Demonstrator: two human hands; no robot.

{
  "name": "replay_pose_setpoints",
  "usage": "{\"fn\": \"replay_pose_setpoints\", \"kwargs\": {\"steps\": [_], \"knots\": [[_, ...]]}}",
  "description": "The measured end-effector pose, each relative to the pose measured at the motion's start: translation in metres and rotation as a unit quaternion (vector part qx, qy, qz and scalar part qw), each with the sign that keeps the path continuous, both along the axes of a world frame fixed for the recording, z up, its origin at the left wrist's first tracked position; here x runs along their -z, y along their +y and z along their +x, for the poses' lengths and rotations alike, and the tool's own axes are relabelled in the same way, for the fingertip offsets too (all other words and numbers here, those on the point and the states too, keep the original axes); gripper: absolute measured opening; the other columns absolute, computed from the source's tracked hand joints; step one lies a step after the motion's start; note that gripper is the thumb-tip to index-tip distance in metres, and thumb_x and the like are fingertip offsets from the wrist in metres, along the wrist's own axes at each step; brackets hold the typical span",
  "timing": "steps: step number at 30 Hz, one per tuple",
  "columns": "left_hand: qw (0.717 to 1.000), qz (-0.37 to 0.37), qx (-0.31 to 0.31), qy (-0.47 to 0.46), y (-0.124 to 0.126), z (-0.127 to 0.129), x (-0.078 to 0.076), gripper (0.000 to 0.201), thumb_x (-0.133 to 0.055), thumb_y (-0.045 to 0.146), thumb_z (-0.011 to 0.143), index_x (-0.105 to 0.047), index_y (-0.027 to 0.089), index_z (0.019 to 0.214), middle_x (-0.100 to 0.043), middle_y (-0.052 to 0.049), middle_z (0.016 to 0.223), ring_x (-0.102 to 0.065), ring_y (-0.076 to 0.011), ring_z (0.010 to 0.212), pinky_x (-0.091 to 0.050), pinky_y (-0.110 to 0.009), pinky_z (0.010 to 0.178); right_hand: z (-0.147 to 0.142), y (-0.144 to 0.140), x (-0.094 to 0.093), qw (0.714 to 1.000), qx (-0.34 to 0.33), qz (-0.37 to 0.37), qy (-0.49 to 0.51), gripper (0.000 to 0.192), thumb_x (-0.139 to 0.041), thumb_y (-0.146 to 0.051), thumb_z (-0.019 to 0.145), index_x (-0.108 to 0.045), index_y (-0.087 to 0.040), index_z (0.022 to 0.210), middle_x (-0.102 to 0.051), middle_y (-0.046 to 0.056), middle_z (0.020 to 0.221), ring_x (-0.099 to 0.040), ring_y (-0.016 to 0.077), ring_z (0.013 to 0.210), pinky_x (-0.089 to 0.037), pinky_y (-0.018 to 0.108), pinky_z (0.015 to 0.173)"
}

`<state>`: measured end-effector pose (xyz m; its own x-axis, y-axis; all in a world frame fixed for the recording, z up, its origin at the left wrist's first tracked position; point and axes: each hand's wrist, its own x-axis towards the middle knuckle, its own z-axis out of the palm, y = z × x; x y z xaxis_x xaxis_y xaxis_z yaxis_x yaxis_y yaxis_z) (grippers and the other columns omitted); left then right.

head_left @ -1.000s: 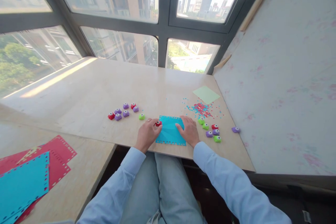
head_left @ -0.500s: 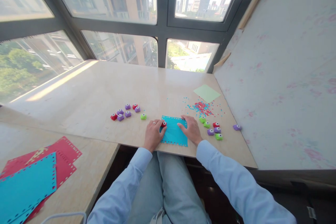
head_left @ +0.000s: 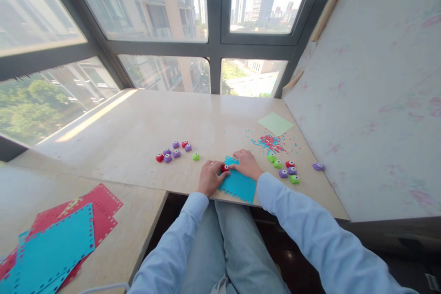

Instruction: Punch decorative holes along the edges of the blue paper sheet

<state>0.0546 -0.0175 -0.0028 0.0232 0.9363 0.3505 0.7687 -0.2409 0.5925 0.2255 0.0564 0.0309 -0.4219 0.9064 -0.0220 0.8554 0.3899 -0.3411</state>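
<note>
My left hand (head_left: 211, 178) is closed around a small red paper punch (head_left: 224, 168), which has a round white top with a dark dot. The punch sits at the left edge of a sheet of blue paper (head_left: 241, 186) with notches cut along its borders. Across the upper part of this sheet lies my right hand (head_left: 247, 164), fingers stretched out and apart. Its thumb reaches close to the punch; whether they touch I cannot tell. The fingers hide part of the paper's top edge.
Several punches (head_left: 176, 153) lie to the left, several more (head_left: 283, 173) to the right. One purple punch (head_left: 318, 166) is by the wall. Red and blue paper bits (head_left: 271, 143) are scattered near pale green paper (head_left: 275, 124). Notched blue sheets (head_left: 57, 248) and red sheets (head_left: 106, 197) overlap at lower left.
The blue sheet has turned, its lower edge now slanting down to the right. My right hand has moved across it toward the punch. The whole view has shifted slightly.
</note>
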Motion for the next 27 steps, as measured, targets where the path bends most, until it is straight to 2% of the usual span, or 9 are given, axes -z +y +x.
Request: {"fn": "replay_pose_setpoints", "kwargs": {"steps": [4,10,14,17,21,24,27], "knots": [[1.000,-0.007,-0.002,-0.001,0.001,0.000,-0.001,0.022,-0.077,0.031,0.077,-0.069,0.022,0.096,-0.073,-0.004,0.093,-0.060,-0.0228,0.091,-0.047,-0.037,0.086,-0.008,0.006,0.004,0.999,0.015,-0.032,0.008,0.038,-0.078,-0.032,0.073,-0.067,-0.018,0.107,-0.065,0.013,0.110,-0.058,0.0279,0.107,-0.042,0.035,0.087],[1.000,-0.017,-0.007,-0.012,0.001,0.000,-0.003,0.022,-0.077,0.033,0.077,-0.069,0.022,0.095,-0.073,-0.004,0.093,-0.062,-0.0236,0.092,-0.047,-0.038,0.086,-0.007,0.019,0.016,0.997,0.033,-0.058,0.025,0.029,-0.082,-0.029,0.065,-0.070,-0.022,0.091,-0.070,0.007,0.097,-0.063,0.0257,0.094,-0.044,0.035,0.077],[0.999,-0.026,-0.016,-0.027,0.001,0.000,-0.003,0.023,-0.077,0.033,0.076,-0.069,0.021,0.094,-0.073,-0.004,0.091,-0.061,-0.0230,0.090,-0.047,-0.037,0.085,-0.005,0.020,0.016,0.996,0.020,-0.063,0.065,0.025,-0.080,-0.025,0.064,-0.068,-0.022,0.087,-0.070,0.004,0.092,-0.063,0.0213,0.088,-0.045,0.032,0.075],[0.997,-0.032,-0.036,-0.057,0.001,0.001,-0.004,0.021,-0.075,0.030,0.077,-0.068,0.021,0.095,-0.072,-0.004,0.089,-0.062,-0.0221,0.089,-0.048,-0.036,0.082,-0.003,0.019,0.012,0.992,-0.011,-0.070,0.108,0.022,-0.075,-0.017,0.067,-0.067,-0.019,0.088,-0.070,0.003,0.090,-0.062,0.0175,0.084,-0.045,0.029,0.075],[0.986,-0.053,-0.076,-0.136,0.002,0.000,-0.003,0.020,-0.072,0.027,0.079,-0.068,0.022,0.098,-0.071,-0.002,0.089,-0.065,-0.0191,0.083,-0.050,-0.033,0.078,0.006,0.020,0.007,0.982,-0.050,-0.086,0.162,0.029,-0.071,-0.012,0.069,-0.067,-0.018,0.097,-0.070,0.002,0.091,-0.063,0.0159,0.085,-0.048,0.028,0.078],[0.974,-0.060,-0.091,-0.199,0.004,-0.001,-0.002,0.022,-0.071,0.025,0.080,-0.067,0.022,0.101,-0.073,-0.002,0.093,-0.067,-0.0181,0.083,-0.052,-0.031,0.077,0.016,0.024,0.008,0.960,-0.079,-0.130,0.236,0.035,-0.069,-0.014,0.069,-0.067,-0.016,0.104,-0.071,0.004,0.091,-0.064,0.0176,0.085,-0.049,0.031,0.080],[0.969,-0.063,-0.087,-0.224,0.004,-0.002,-0.002,0.027,-0.071,0.021,0.079,-0.068,0.023,0.106,-0.075,-0.002,0.096,-0.069,-0.0183,0.087,-0.053,-0.031,0.080,0.025,0.027,0.010,0.934,-0.102,-0.184,0.288,0.037,-0.068,-0.020,0.071,-0.068,-0.014,0.108,-0.072,0.005,0.090,-0.065,0.0192,0.084,-0.050,0.033,0.080]]}}
